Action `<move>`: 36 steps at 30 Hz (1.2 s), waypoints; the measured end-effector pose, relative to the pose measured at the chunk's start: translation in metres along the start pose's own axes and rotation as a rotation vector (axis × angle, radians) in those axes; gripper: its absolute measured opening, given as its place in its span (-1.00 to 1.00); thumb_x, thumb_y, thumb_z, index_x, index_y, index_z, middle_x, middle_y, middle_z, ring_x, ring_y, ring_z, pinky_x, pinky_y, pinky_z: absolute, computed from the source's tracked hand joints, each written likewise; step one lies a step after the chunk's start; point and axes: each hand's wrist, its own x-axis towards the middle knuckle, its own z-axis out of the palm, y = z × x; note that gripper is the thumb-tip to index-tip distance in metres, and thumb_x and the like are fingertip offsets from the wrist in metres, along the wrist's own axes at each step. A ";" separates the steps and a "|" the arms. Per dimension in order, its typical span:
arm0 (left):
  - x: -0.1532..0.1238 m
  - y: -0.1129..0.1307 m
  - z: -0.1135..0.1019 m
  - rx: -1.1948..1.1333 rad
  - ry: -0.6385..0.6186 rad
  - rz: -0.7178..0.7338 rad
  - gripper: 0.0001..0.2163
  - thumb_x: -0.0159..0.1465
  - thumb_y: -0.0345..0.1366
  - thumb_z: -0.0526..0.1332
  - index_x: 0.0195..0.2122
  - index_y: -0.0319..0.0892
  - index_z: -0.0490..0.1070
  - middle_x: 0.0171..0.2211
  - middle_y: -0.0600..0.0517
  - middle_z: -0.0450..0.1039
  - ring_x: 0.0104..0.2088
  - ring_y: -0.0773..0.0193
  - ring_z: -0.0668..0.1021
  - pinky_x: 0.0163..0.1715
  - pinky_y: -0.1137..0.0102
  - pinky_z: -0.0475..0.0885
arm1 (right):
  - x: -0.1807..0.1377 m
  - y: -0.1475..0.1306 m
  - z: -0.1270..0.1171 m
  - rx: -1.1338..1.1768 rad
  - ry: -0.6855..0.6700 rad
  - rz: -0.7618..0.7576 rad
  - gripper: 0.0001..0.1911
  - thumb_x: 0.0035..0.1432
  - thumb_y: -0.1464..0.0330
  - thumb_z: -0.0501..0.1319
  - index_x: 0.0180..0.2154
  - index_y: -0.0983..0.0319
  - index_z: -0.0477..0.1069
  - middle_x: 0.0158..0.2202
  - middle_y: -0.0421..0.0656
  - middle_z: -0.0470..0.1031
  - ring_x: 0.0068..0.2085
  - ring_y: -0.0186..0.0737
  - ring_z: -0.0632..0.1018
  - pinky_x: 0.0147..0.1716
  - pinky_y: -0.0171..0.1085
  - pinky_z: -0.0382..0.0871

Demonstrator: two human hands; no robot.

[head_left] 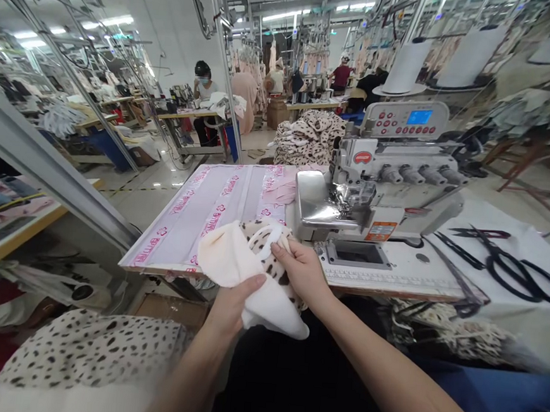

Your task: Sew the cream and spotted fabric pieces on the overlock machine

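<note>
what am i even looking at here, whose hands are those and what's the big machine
This picture comes from a camera worn on a person's head, looking down at their own hands in a sewing workshop. Their left hand and right hand hold a soft cream cloth with a dark-spotted part. Just beyond the hands stands an overlock sewing machine, with a keypad and small blue screen on top. Large white thread cones stand behind it. To its right lie black-handled scissors. To its left lies a board with pink-printed strips. Farther back, a co-worker sits at another table.
</note>
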 end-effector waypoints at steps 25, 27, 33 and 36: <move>0.002 -0.012 0.010 -0.045 0.137 -0.005 -0.52 -0.04 -0.48 0.32 -0.05 -0.19 0.34 -0.18 -0.04 0.49 -0.21 0.13 0.54 -0.19 0.26 0.48 | 0.004 0.007 -0.004 0.176 -0.009 0.129 -0.66 -0.02 0.13 0.18 -0.58 0.27 0.28 -0.61 -0.27 0.24 -0.54 -0.36 0.26 -0.53 -0.37 0.16; 0.003 -0.011 0.011 -0.055 0.153 -0.014 -0.54 -0.03 -0.49 0.31 -0.06 -0.18 0.35 -0.20 -0.03 0.50 -0.23 0.14 0.55 -0.21 0.27 0.49 | 0.004 0.009 -0.004 0.170 -0.019 0.124 -0.65 -0.01 0.13 0.18 -0.58 0.27 0.27 -0.60 -0.27 0.24 -0.53 -0.36 0.26 -0.54 -0.37 0.15; 0.012 -0.004 0.010 -0.200 0.230 -0.096 -0.73 0.10 -0.35 0.23 -0.16 -0.29 0.41 -0.30 -0.11 0.52 -0.28 0.13 0.56 -0.14 0.25 0.46 | -0.003 0.017 -0.006 0.096 -0.077 0.052 -0.65 0.07 0.13 0.13 -0.56 0.26 0.25 -0.57 -0.27 0.23 -0.50 -0.35 0.25 -0.50 -0.37 0.14; 0.018 -0.002 0.005 -0.257 0.166 -0.078 -0.72 0.12 -0.34 0.23 -0.13 -0.27 0.40 -0.27 -0.11 0.52 -0.22 0.11 0.55 -0.08 0.25 0.42 | -0.006 0.025 -0.009 0.069 -0.118 0.014 -0.68 0.10 0.15 0.12 -0.51 0.26 0.31 -0.51 -0.24 0.28 -0.42 -0.29 0.31 -0.40 -0.34 0.19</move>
